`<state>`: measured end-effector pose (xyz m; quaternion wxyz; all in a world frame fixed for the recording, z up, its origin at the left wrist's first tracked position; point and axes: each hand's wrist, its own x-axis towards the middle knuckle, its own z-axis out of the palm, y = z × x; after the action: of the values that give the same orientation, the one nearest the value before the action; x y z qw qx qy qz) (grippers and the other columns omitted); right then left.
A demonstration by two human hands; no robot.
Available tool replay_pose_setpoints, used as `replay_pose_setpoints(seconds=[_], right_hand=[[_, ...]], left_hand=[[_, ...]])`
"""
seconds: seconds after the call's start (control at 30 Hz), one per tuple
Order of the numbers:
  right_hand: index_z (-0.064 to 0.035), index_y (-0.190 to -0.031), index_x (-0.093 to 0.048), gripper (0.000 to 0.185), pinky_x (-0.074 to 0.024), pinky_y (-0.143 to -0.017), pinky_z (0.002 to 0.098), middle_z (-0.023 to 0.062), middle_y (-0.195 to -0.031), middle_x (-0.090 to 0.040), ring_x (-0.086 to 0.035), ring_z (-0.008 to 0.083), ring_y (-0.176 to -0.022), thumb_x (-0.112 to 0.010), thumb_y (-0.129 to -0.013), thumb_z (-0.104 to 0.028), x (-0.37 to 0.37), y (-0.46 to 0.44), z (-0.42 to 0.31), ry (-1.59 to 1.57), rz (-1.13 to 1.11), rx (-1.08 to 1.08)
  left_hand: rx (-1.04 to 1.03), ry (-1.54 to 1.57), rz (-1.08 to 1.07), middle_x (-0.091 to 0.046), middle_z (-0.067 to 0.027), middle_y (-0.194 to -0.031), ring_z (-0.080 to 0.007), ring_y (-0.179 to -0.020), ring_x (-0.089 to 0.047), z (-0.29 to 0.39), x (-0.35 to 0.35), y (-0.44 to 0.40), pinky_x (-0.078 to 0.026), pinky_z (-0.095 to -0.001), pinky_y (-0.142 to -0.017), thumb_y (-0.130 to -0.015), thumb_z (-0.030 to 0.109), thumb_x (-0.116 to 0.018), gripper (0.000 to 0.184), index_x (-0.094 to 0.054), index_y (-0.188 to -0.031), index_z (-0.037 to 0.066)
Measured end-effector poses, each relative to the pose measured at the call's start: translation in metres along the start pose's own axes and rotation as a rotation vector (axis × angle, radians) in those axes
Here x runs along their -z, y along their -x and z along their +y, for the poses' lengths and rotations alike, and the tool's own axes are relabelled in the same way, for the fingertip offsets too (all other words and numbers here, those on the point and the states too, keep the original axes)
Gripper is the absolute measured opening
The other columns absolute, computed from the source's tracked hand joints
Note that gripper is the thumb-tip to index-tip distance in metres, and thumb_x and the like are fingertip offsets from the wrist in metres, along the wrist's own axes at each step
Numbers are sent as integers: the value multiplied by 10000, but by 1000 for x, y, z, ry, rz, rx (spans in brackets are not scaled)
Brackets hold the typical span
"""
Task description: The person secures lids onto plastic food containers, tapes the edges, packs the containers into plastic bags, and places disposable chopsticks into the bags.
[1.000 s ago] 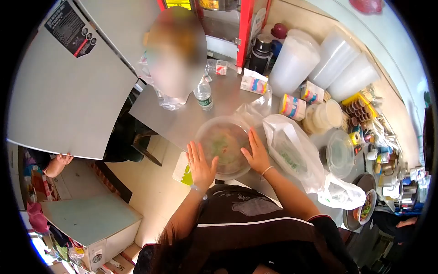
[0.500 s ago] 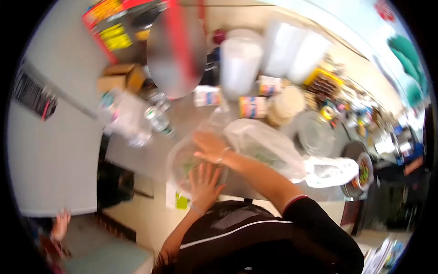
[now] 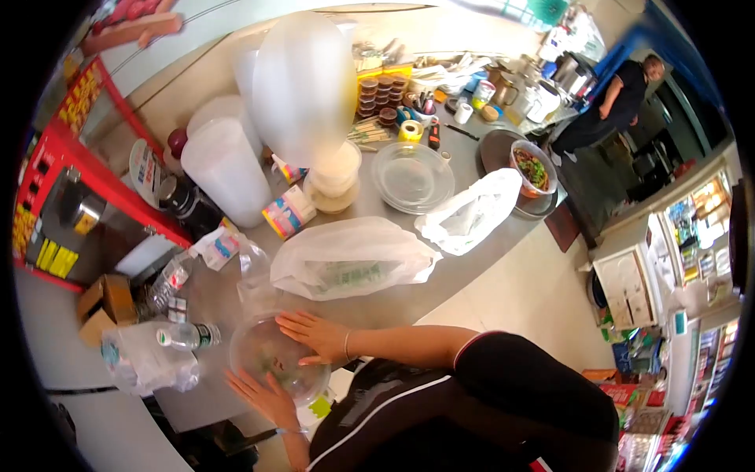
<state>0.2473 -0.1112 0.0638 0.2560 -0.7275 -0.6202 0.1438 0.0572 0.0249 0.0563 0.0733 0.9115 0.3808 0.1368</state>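
A round clear plastic bowl (image 3: 275,374) sits at the near edge of the grey counter, with some green and brownish food dimly visible in it. My right hand (image 3: 316,334) lies flat on its top at the far right side, fingers stretched out. Along the bowl's near left rim rests my left hand (image 3: 266,400), its fingers also extended and slightly apart. Whether a lid covers the bowl is hard to make out. Just beyond it lies a white plastic bag (image 3: 354,259) with green print.
A bottle (image 3: 189,337) lies left of the bowl. Farther right are a clear lid (image 3: 413,177), a crumpled white bag (image 3: 472,212) and a bowl of food (image 3: 533,169) on a dark tray. Tall stacked containers (image 3: 226,173) stand behind. A person (image 3: 617,98) stands beyond the counter.
The head view has swung to the right, bringing more of the counter, the room and a person into sight. Both hands stay on the bowl, the left now spread lower along its rim.
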Motion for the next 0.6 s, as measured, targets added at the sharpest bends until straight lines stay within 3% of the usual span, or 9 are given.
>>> replay_pose_setpoints(seconds=[0.1,0.23,0.33,0.4,0.43,0.5,0.53,0.57,0.6], right_hand=[[26,-1412,-182,760,-71,-1126,432,171,-1498,-122,-45,295,-1399,-486,-881,-424,-13,-1,2,-66,65,16],[12,-1396,-240,710,-142,-1118,422,169,-1484,-167,-145,301,-1377,-553,-866,-343,0,8,3,-59,130,88],[2,-1362,-317,675,-228,-1093,406,174,-1446,-261,-263,310,-1334,-625,-823,-262,54,75,-9,-213,276,212],[-1,-1332,-369,638,-273,-1076,392,183,-1402,-335,-327,311,-1301,-648,-804,-227,95,136,21,-225,485,65],[-5,-1314,-393,580,-288,-1066,388,178,-1372,-376,-358,308,-1278,-626,-824,-211,125,162,38,-255,577,-133],[-14,-1278,-435,474,-337,-1017,366,161,-1305,-452,-436,291,-1204,-581,-863,-191,181,202,92,-380,810,-429],[-20,-1259,-453,426,-370,-978,349,148,-1267,-487,-483,277,-1153,-558,-882,-187,207,215,128,-463,966,-517],[-18,-1234,-470,393,-384,-946,341,143,-1244,-500,-491,252,-1132,-544,-891,-195,212,224,192,-385,1038,-554],[-3,-1184,-496,369,-420,-883,350,157,-1177,-546,-529,240,-1062,-563,-879,-200,229,230,237,-368,1038,-640]], left_hand=[[-36,23,9,-203,-192,-1470,-391,-1357,-159,-7,-1,-2,-191,-479,-1088,-945,314,-424,572,-255,-1404,17],[18,-135,-81,-240,-228,-1445,-403,-1345,-187,-14,-7,-10,-224,-476,-1076,-945,310,-430,549,-305,-1375,-8],[-58,-32,301,-341,-240,-1389,-377,-1311,-290,31,27,-11,-269,-446,-1058,-947,300,-439,515,-375,-1331,-37],[22,721,173,-447,-198,-1323,-317,-1232,-420,93,-1,-4,-325,-396,-1027,-951,243,-438,453,-423,-1296,-51],[-4,1116,-27,-487,-156,-1291,-240,-1161,-488,182,38,-11,-359,-353,-995,-941,165,-438,413,-428,-1291,-56],[-104,1321,-457,-516,-153,-1244,-246,-1194,-463,318,69,-20,-357,-341,-1008,-937,156,-456,390,-457,-1261,-59],[-113,1379,-610,-467,-146,-1307,-230,-1197,-460,351,39,-27,-350,-324,-1001,-935,120,-443,411,-409,-1314,-35],[-27,1519,-656,-399,-142,-1366,-243,-1261,-392,387,7,-34,-348,-349,-1024,-941,175,-466,477,-351,-1342,-57],[160,1447,-634,-408,-143,-1350,-227,-1237,-414,418,-24,-47,-364,-329,-1006,-934,155,-471,458,-361,-1338,-31]])
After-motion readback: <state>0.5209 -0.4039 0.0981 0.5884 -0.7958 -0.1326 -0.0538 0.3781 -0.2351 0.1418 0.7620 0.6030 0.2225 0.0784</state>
